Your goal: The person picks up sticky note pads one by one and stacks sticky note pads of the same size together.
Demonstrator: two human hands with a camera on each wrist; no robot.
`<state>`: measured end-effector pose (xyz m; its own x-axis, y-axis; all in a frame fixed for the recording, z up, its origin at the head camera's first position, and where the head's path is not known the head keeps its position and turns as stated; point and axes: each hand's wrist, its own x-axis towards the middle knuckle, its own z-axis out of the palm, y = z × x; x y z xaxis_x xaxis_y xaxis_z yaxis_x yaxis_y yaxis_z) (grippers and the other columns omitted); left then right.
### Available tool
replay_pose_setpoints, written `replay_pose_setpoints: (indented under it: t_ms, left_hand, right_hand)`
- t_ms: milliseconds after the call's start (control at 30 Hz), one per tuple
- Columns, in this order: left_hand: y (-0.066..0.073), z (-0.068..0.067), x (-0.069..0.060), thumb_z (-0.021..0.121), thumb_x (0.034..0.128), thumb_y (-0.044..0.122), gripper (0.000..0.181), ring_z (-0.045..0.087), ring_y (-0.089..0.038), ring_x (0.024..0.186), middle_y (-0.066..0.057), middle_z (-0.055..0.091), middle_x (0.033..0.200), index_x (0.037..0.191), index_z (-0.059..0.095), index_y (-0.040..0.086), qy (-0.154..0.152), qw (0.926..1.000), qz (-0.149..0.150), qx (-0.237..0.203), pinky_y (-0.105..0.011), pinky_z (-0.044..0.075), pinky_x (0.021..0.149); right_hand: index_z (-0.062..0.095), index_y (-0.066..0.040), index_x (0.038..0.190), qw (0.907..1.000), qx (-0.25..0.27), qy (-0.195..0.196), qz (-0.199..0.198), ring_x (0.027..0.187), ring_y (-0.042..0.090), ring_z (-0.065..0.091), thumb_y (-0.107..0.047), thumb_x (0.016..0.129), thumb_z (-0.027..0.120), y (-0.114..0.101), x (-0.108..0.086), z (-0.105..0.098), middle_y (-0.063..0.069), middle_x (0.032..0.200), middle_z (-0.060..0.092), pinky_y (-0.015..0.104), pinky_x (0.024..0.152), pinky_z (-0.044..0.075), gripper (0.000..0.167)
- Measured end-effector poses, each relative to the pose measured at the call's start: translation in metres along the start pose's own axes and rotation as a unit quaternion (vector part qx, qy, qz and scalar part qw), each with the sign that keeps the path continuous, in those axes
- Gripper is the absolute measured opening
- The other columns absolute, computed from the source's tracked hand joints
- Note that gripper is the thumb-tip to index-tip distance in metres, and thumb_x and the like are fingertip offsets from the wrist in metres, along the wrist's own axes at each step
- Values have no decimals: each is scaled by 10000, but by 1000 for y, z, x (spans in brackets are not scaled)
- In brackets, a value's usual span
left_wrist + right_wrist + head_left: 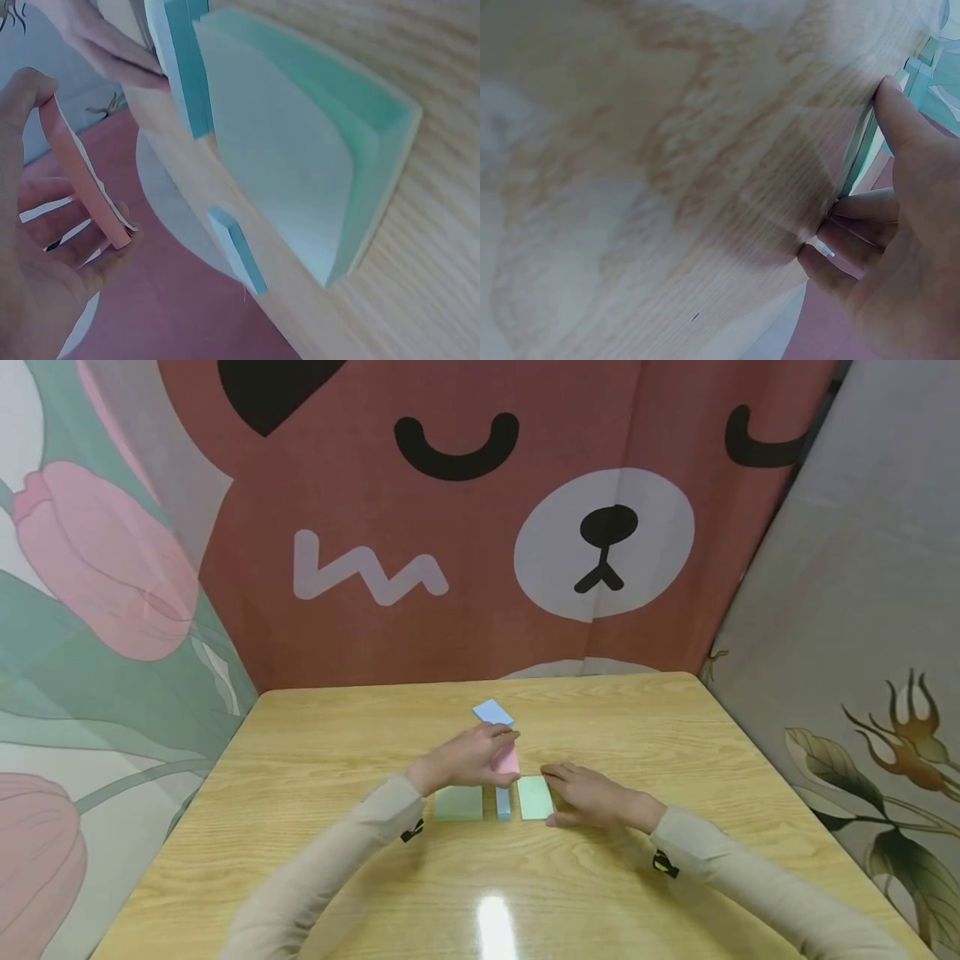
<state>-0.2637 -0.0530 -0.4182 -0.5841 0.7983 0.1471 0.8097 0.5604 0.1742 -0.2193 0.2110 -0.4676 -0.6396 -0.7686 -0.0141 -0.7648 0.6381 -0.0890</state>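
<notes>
My left hand (468, 755) holds a pink sticky note pad (507, 762) above the table, thumb and fingers at opposite edges. The left wrist view shows the pad (84, 172) edge-on. At the right, my right hand (596, 795) grips a light green sticky note pad (534, 798) by its right side, thumb at the near corner, fingertips at the far one. Left of that pad lies a narrow blue pad (503, 806), partly hidden under the pink one. A larger green pad (459, 805) sits further left, below my left wrist.
A light blue pad (492, 711) lies farther back, behind my left hand. The wooden table (600, 893) ends at a hanging cloth with a bear face (480, 635). Patterned cloths hang at both sides.
</notes>
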Motion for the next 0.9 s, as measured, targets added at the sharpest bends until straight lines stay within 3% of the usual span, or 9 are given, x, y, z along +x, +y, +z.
replay_pose_setpoints:
  t_ms: [300, 533, 733, 900]
  left_hand:
    - [12, 4, 6, 637, 916, 494, 728, 468, -304, 1318, -166, 475, 1459, 1453, 478, 30, -155, 9999, -52, 28, -401, 424, 1054]
    - [20, 4, 13, 649, 913, 481, 719, 491, -287, 1294, -167, 506, 1425, 1435, 495, 11, -136, 9997, 162, -83, -352, 466, 1003]
    - [24, 12, 18, 643, 915, 485, 725, 505, -287, 1283, -166, 518, 1416, 1437, 490, 6, -211, 9994, 290, -18, -337, 461, 1007]
    - [30, 20, 21, 620, 928, 499, 736, 492, -297, 1297, -161, 497, 1438, 1451, 470, 4, -367, 9991, 217, 41, -358, 438, 1037]
  right_hand:
    - [453, 150, 1385, 10000, 4, 69, -69, 1308, 425, 439, -468, 968, 605, 0, -1, 1, 288, 1443, 432, 539, 1077, 362, 760]
    - [452, 156, 1380, 9998, -15, 184, -115, 1301, 414, 446, -467, 969, 603, 2, -1, 1, 291, 1437, 432, 530, 1055, 392, 761]
    - [436, 173, 1380, 9993, 60, 283, -245, 1290, 437, 446, -457, 975, 597, 4, -3, 3, 314, 1432, 418, 544, 1030, 411, 766]
    - [408, 182, 1394, 9989, 212, 284, -294, 1293, 449, 435, -434, 976, 607, 3, -6, 3, 332, 1438, 396, 554, 1030, 404, 770]
